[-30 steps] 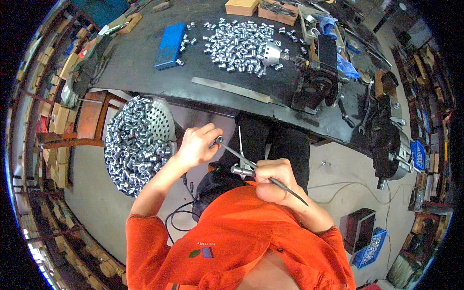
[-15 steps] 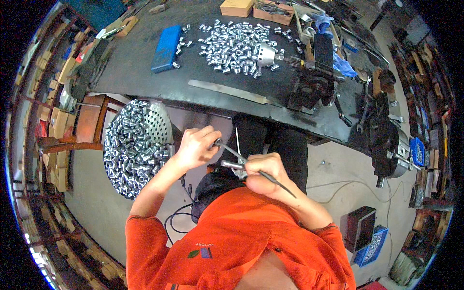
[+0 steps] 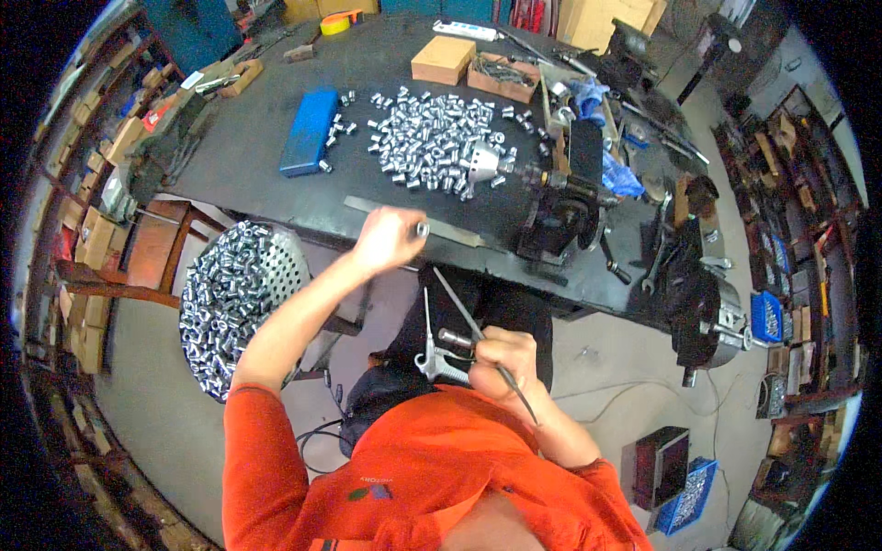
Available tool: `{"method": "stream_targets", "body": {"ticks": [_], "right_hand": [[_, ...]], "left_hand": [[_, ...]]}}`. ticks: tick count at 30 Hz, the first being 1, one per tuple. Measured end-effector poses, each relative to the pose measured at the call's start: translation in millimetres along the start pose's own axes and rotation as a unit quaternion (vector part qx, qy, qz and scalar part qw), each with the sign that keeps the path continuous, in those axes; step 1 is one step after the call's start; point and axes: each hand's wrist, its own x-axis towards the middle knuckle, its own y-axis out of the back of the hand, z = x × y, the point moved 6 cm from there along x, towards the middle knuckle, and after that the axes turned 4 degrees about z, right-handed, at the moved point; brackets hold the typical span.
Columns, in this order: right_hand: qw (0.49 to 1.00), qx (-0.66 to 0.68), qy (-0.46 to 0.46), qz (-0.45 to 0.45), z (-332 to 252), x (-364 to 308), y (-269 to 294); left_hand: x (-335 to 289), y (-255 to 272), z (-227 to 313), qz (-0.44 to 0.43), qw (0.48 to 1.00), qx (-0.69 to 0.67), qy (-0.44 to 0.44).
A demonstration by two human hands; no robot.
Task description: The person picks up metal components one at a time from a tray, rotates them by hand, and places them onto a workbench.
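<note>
My left hand is raised over the near edge of the dark workbench, pinching a small silver metal sleeve at its fingertips. My right hand stays low in front of my chest, gripping a metal air blow gun with a thin nozzle pointing up and a dark hose trailing back. A heap of several similar silver sleeves lies on the bench beyond the left hand. A flat metal bar lies along the bench edge right under the left hand.
A round perforated basket full of silver sleeves stands on a stool at my left. A blue case lies on the bench. A black vise and a chuck sit at the right. Shelves with boxes line both sides.
My left hand has moved up and away from the blow gun to the bench edge, carrying a small sleeve. The right hand with the blow gun has stayed near my chest.
</note>
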Motion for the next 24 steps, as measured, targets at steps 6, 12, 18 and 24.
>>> {"method": "stream_targets", "body": {"ticks": [6,12,18,24], "right_hand": [[1.0,-0.001,-0.022,0.002,7,-6,-8],[0.997,-0.011,-0.068,0.025,23,-22,-8],[0.996,0.05,-0.077,-0.017,24,-17,-22],[0.993,0.073,-0.094,-0.026,24,-15,-24]], "left_hand": [[93,37,-50,0.14,0.913,-0.323,0.206],[34,84,-64,0.04,0.987,-0.018,0.152],[-120,137,-172,0.019,0.947,0.009,0.322],[-181,137,-190,-0.135,0.88,0.291,0.351]]}}
